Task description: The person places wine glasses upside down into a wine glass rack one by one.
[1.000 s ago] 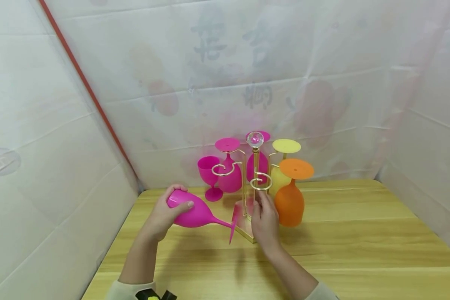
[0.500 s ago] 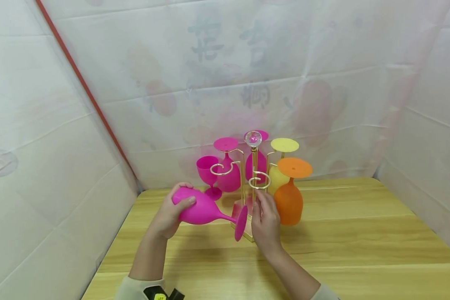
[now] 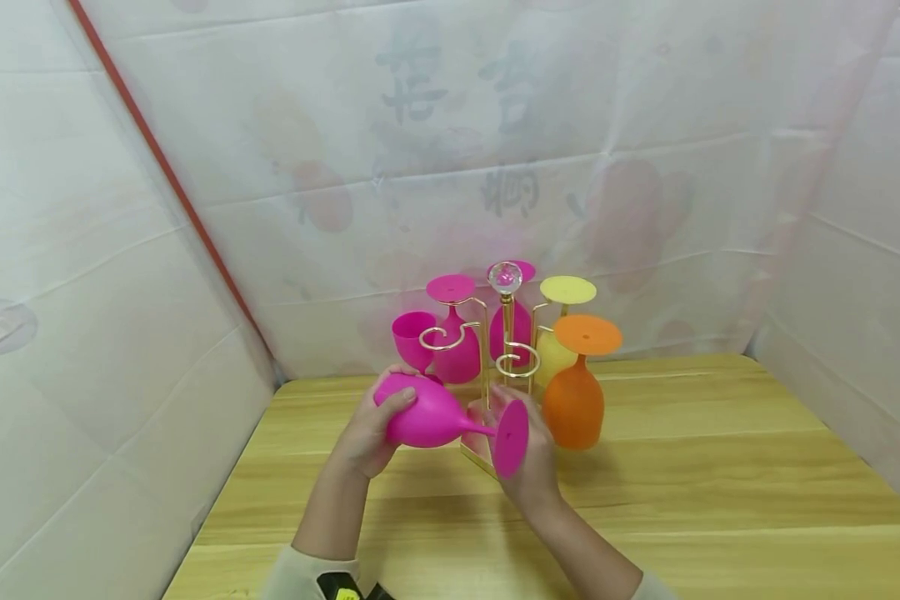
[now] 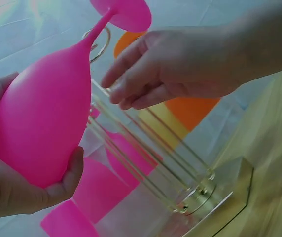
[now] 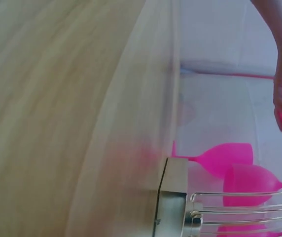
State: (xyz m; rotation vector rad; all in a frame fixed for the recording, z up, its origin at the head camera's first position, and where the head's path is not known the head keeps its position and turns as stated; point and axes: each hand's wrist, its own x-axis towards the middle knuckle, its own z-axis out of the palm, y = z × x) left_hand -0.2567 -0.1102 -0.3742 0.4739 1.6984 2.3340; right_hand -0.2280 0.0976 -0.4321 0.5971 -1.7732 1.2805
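My left hand (image 3: 367, 433) grips a bright pink goblet (image 3: 423, 412) round its bowl, tilted on its side with the foot toward the right. In the left wrist view, the thumb and fingers wrap the bowl (image 4: 45, 113). My right hand (image 3: 537, 471) is partly hidden behind the goblet's foot in the head view. The left wrist view shows its fingers (image 4: 136, 79) loosely bent beside the thin rods, nothing held. A gold rack (image 4: 244, 177) with curled hooks and a crystal knob (image 3: 506, 277) stands between and behind my hands. Two front hooks (image 3: 517, 364) bear no glass.
Upside-down goblets hang on the rack: orange (image 3: 573, 408) at right, yellow (image 3: 567, 290) behind it, and two pink ones (image 3: 457, 358) at the back and left. Another pink goblet (image 3: 412, 333) stands upright behind my left hand. White sheeting (image 3: 345, 250) encloses the wooden table (image 3: 720, 467).
My left hand has moved right with the pink goblet, turning its foot toward the camera and in front of my right hand. My right hand has shifted slightly, away from just under the front hook.
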